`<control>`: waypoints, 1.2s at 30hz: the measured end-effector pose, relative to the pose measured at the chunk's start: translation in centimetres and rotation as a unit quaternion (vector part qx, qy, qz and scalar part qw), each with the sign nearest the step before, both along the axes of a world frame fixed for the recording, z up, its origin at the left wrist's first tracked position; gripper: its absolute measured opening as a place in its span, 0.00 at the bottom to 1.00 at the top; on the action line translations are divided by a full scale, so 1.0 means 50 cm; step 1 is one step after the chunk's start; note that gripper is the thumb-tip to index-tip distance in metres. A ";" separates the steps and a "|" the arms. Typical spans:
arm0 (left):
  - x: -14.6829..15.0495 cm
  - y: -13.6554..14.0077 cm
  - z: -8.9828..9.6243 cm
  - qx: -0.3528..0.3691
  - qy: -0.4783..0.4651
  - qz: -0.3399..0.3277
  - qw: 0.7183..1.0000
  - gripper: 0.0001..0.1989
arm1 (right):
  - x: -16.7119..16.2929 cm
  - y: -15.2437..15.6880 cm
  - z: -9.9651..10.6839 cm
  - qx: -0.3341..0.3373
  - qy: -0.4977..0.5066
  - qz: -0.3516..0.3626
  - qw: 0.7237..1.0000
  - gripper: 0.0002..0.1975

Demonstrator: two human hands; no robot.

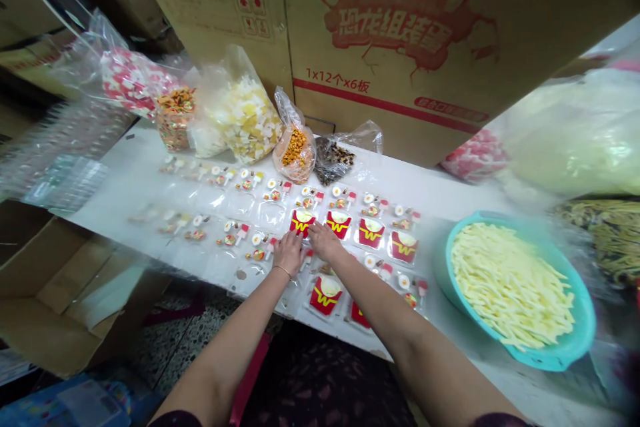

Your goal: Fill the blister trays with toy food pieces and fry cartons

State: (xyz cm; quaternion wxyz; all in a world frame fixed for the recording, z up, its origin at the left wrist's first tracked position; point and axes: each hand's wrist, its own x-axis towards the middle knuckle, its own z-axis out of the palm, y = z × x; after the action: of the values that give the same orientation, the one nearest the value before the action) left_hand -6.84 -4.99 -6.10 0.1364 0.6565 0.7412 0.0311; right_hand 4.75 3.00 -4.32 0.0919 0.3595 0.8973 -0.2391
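Above shallow clear-plastic trays [273, 215], bare hands [289, 253] [324, 241] beside a flat red carton shape [302, 220], grip unclear.

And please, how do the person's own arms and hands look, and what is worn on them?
The left hand has a thin bracelet at the wrist; the right hand shows none. Neither wears a glove. The forearms are bare, and dark sleeves show at the bottom edge.

Red packets [371, 235] with yellow W, turquoise basin [544, 361], pale-yellow strips [510, 287], brown carton [390, 90]
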 end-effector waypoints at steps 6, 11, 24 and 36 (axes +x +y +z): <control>0.001 0.047 0.004 0.023 0.021 -0.003 1.000 0.22 | 0.076 -0.025 0.028 0.021 0.062 -0.052 0.996 0.18; 0.010 0.054 0.010 0.011 0.033 0.004 0.999 0.21 | 0.088 -0.017 0.028 -0.001 0.070 -0.084 0.994 0.19; 0.025 0.045 -0.005 -0.025 0.008 0.008 1.000 0.19 | -0.085 0.079 -0.007 -0.099 0.059 -0.115 0.987 0.23; 0.060 0.042 0.046 0.073 0.015 0.003 0.997 0.21 | 0.376 -0.160 0.101 -0.048 0.306 -0.366 0.877 0.10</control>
State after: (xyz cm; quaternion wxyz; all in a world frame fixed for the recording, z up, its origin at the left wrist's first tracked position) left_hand -3.85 -2.88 -3.82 0.0770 0.6626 0.7412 0.0756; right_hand 23.54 -5.02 0.75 -0.2643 0.5664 0.6721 -0.3969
